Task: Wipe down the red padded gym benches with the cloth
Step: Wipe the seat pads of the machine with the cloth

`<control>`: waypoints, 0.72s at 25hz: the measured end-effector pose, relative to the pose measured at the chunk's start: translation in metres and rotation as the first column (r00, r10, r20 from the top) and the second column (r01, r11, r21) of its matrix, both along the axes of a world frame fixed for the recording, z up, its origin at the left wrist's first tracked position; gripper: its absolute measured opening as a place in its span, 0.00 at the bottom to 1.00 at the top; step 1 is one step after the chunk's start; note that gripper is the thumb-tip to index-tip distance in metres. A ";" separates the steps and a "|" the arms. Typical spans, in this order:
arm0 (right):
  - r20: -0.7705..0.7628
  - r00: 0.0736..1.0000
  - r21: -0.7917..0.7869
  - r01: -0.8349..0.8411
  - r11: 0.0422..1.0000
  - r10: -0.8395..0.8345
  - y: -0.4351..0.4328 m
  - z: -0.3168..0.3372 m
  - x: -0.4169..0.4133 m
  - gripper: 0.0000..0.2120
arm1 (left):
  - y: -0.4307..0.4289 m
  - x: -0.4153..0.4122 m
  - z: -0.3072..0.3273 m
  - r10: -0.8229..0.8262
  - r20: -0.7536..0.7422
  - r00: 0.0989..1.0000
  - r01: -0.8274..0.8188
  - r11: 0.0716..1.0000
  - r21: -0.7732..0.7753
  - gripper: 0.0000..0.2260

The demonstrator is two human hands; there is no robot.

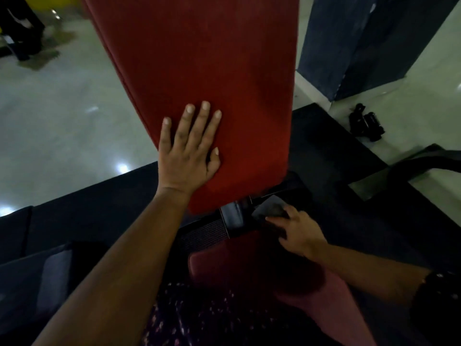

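Bench pad [212, 83]: left hand [187, 156] lies flat at 9 o'clock, right hand [296, 233] pinches dark cloth [269, 211] at 5 o'clock, where the hinge [233, 216] could snag it.

Both forearms are bare; the right wrist wears a black band [439, 279] (details too dark), above dark pink-flecked clothing [199, 318].

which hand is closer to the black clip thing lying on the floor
Right. The right hand sits at the bench hinge, below-left of the black object; the left hand lies flat on the red pad, farther left.
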State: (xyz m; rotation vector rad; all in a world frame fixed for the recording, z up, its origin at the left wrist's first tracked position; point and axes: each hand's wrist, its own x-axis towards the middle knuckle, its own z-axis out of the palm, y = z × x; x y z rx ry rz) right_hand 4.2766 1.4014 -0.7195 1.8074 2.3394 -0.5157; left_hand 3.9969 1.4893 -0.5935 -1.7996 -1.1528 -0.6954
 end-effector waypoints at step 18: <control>0.160 0.865 -0.140 0.496 0.857 -0.475 -0.009 0.007 -0.128 0.26 | 0.012 -0.010 0.001 -0.162 -0.170 0.972 0.155 0.986 -0.053 0.27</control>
